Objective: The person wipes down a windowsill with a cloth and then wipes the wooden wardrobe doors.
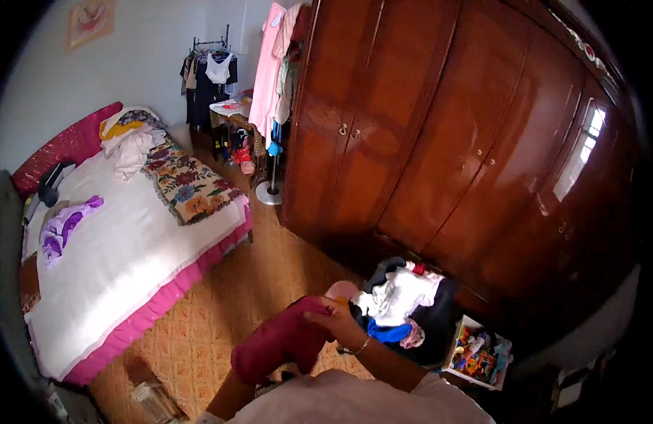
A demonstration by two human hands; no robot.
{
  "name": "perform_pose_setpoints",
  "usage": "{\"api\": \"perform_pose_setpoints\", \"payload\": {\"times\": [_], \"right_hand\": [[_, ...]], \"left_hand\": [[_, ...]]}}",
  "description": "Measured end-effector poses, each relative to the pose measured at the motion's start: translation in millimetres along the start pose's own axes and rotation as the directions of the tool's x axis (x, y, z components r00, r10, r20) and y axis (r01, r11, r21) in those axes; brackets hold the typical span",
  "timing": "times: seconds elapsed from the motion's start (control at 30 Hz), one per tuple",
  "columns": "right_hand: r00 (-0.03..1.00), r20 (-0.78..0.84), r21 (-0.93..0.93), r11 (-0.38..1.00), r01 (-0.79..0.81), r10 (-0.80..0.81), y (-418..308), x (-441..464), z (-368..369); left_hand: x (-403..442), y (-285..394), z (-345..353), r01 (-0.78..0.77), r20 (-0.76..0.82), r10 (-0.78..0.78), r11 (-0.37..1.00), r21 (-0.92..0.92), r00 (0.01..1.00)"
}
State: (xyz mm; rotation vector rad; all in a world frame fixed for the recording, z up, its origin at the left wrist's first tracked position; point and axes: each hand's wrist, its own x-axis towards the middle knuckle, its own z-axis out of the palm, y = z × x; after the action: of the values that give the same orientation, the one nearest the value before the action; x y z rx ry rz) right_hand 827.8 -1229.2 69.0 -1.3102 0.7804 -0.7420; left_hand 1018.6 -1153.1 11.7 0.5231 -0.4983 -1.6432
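Observation:
A dark red garment (287,343) is bunched in front of my body. My right hand (330,318), with a bracelet at the wrist, grips its upper right edge with bent fingers. From the lower left, my left forearm (231,397) runs up beneath the cloth, which hides the left hand and its fingers. Just past my right hand lies a heap of clothes (401,297), white on top with black, blue and pink pieces. A pale pink rounded thing (342,289) shows beside the heap; its kind is unclear.
A bed (128,254) with a white cover stands on the left, bearing a purple garment (68,226) and a floral throw (189,180). Brown wardrobes (418,134) line the right side. A box (478,353) of small colourful items sits on the floor. Clothes hang on a rack (213,71) at the back.

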Motion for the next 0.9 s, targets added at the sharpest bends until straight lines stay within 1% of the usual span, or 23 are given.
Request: {"api": "perform_pose_setpoints", "payload": {"times": [0.07, 0.13, 0.17, 0.27, 0.3, 0.37, 0.4, 0.43, 0.47, 0.5, 0.53, 0.57, 0.6, 0.63, 0.67, 0.73, 0.8, 0.83, 0.87, 0.9], "right_hand": [[0.999, -0.024, 0.015, 1.000, 0.024, -0.024, -14, 34, 6], [0.999, 0.018, 0.076, 0.996, 0.042, -0.043, -23, 62, 6], [0.999, 0.009, 0.091, 0.995, 0.039, -0.040, -26, 75, 6], [0.995, 0.063, 0.173, 0.983, 0.062, -0.074, -37, 112, -1], [0.999, 0.030, 0.212, 0.977, 0.017, -0.023, -47, 121, -1], [1.000, 0.012, 0.245, 0.970, 0.010, -0.014, -53, 149, -13], [1.000, 0.005, 0.272, 0.962, 0.005, -0.007, -55, 163, -21], [0.999, 0.019, 0.202, 0.979, 0.035, -0.040, -56, 181, -35], [0.995, 0.000, 0.133, 0.986, 0.103, -0.104, -61, 194, -45], [0.991, -0.027, 0.078, 0.988, 0.132, -0.130, -67, 209, -57], [0.986, -0.052, 0.025, 0.987, 0.159, -0.158, -73, 224, -70], [0.986, -0.058, 0.068, 0.984, 0.163, -0.159, -83, 237, -82], [0.984, -0.063, 0.111, 0.979, 0.172, -0.166, -94, 251, -95], [0.974, -0.072, 0.110, 0.968, 0.224, -0.217, -100, 266, -111], [0.969, -0.132, 0.105, 0.969, 0.222, -0.208, -109, 279, -125], [0.949, -0.155, 0.061, 0.956, 0.287, -0.275, -132, 305, -156], [0.908, -0.178, -0.030, 0.924, 0.381, -0.380, -146, 333, -194], [0.894, -0.188, -0.094, 0.914, 0.395, -0.406, -158, 344, -209], [0.897, -0.234, -0.086, 0.927, 0.366, -0.376, -164, 355, -225], [0.903, -0.246, -0.055, 0.935, 0.350, -0.352, -172, 367, -241]], "left_hand": [[20, 34, -14, -0.034, -0.024, 0.033, 0.998, -0.044, 0.999], [38, 65, -27, -0.062, -0.049, 0.059, 0.996, -0.069, 0.997], [46, 75, -31, -0.063, -0.057, 0.059, 0.995, -0.076, 0.997], [76, 112, -58, 0.019, 0.016, -0.017, 0.994, -0.105, 1.000], [89, 122, -64, 0.054, 0.054, -0.048, 0.991, -0.125, 0.997], [116, 136, -73, 0.127, 0.126, -0.107, 0.978, -0.166, 0.986], [133, 137, -75, 0.140, 0.120, -0.121, 0.976, -0.165, 0.985], [156, 137, -76, 0.083, 0.170, -0.075, 0.996, -0.039, 0.983], [177, 138, -73, 0.018, 0.226, -0.037, 0.996, 0.085, 0.973], [199, 144, -61, 0.038, 0.215, -0.056, 0.995, 0.089, 0.975], [224, 155, -45, 0.011, 0.253, -0.128, 0.907, 0.420, 0.959], [248, 164, -35, -0.034, 0.266, -0.216, 0.713, 0.700, 0.939], [276, 167, -39, -0.013, 0.251, -0.235, 0.705, 0.709, 0.939], [309, 168, -48, -0.059, 0.210, -0.210, 0.557, 0.829, 0.955], [340, 171, -48, -0.096, 0.178, -0.183, 0.386, 0.918, 0.967], [389, 194, -14, -0.108, 0.189, -0.114, 0.501, 0.859, 0.975], [440, 214, 3, -0.241, 0.219, 0.124, 0.206, 0.948, 0.968], [467, 223, 6, -0.312, 0.279, 0.181, 0.192, 0.930, 0.943], [492, 233, 8, -0.379, 0.335, 0.235, 0.174, 0.909, 0.912], [517, 243, 14, -0.382, 0.340, 0.229, 0.176, 0.907, 0.912]]}}
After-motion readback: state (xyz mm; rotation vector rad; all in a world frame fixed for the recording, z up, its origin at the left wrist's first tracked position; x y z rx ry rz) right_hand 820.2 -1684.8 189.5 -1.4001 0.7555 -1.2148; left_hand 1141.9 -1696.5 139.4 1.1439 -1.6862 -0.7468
